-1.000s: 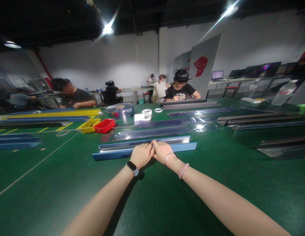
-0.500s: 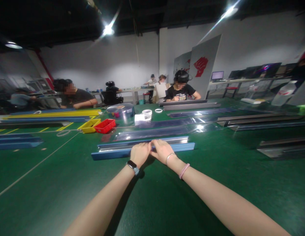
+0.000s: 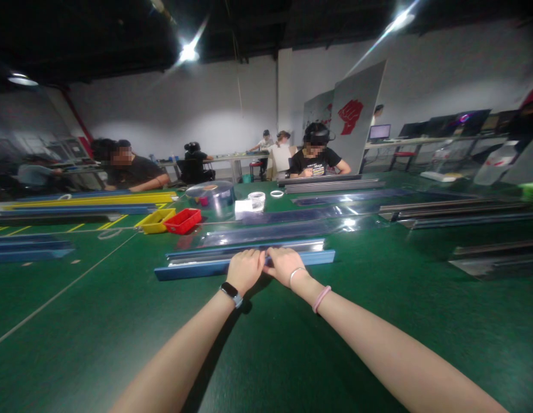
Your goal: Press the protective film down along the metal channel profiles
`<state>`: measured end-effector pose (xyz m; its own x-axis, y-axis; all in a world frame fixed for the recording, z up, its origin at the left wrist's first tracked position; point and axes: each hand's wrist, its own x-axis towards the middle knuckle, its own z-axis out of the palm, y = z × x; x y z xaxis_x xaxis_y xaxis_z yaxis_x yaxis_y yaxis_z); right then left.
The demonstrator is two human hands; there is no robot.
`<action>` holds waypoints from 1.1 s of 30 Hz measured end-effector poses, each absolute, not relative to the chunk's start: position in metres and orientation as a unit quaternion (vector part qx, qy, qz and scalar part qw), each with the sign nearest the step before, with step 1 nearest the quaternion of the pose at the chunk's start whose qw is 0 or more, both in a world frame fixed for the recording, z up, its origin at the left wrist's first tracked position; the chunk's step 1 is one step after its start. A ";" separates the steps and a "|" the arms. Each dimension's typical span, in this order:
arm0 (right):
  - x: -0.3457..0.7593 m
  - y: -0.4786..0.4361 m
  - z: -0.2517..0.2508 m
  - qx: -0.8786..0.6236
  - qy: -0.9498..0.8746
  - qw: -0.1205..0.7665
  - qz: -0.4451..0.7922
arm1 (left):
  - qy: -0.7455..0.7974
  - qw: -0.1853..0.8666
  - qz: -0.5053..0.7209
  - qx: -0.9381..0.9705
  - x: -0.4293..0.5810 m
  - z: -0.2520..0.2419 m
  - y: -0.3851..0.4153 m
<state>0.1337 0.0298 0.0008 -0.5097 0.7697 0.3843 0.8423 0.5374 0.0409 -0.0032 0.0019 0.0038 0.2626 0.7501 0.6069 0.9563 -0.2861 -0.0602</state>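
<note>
A long blue channel-shaped profile (image 3: pixel 193 272) with a shiny inner face lies crosswise on the green table in front of me. My left hand (image 3: pixel 246 269), below a wristwatch, is closed over its near wall around the middle. Right beside it, my right hand (image 3: pixel 284 266) grips the same wall, its fingers curled into the channel. The two hands meet at the thumbs and index fingers. Most fingertips are hidden inside the channel. Just behind the profile lie clear plastic strips (image 3: pixel 266 233).
A yellow bin (image 3: pixel 158 221) and a red bin (image 3: pixel 183 221) stand behind to the left, near a roll of clear film (image 3: pixel 215 201). Dark profiles (image 3: pixel 464 215) lie at right, blue ones (image 3: pixel 30 248) at left. A co-worker (image 3: pixel 317 155) sits across the table.
The blue profile has shifted slightly to the left. Both hands stay on it in nearly the same place, with the right fingers a little lower.
</note>
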 end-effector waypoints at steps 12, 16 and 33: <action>0.133 0.032 -0.001 -0.466 -0.861 0.166 -0.116 | -0.546 0.207 -0.219 -0.782 -0.003 0.002 0.003; 0.133 0.033 -0.003 -0.461 -0.862 0.170 -0.122 | -0.546 0.207 -0.218 -0.782 -0.003 0.001 0.003; 0.133 0.033 -0.007 -0.442 -0.860 0.202 -0.157 | -0.548 0.223 -0.231 -0.773 -0.002 0.004 0.002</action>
<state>0.1328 0.0334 -0.0073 -0.5268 0.6968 0.4867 0.8239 0.5593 0.0911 -0.0023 0.0017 0.0035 0.2938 0.7435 0.6007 0.9492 -0.3011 -0.0915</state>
